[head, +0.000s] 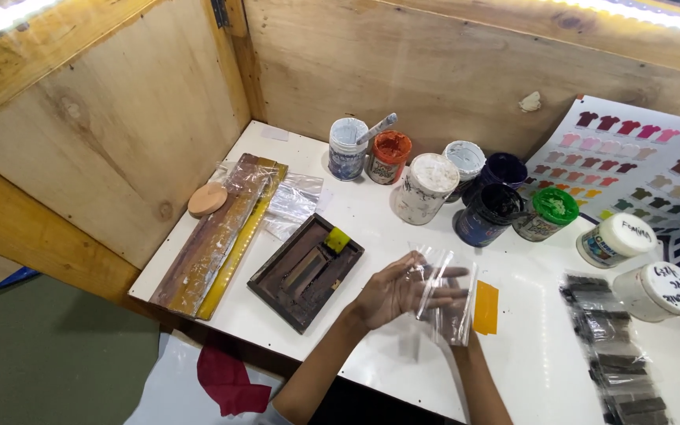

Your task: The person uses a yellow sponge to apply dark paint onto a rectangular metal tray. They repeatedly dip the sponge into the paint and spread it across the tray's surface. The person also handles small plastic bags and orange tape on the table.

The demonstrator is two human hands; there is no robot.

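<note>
My left hand (399, 291) is held palm-up over the white table (529, 362), fingers stretched to the right, pressed against a small clear plastic pouch (444, 295). My right hand (460, 334) comes up from below and is mostly hidden behind the pouch, gripping its lower part. A yellow-orange swatch (485, 308) lies on the table just right of the pouch. A dark tray (305, 271) with a yellow-tipped tool lies to the left of my left hand.
Several open paint jars (466, 189) stand at the back, one with a stirring stick. Two white-lidded jars (639, 264) and a row of dark filled pouches (615, 354) sit at right. A colour chart (639, 157) leans on the plywood wall. A long squeegee (218, 232) lies at left.
</note>
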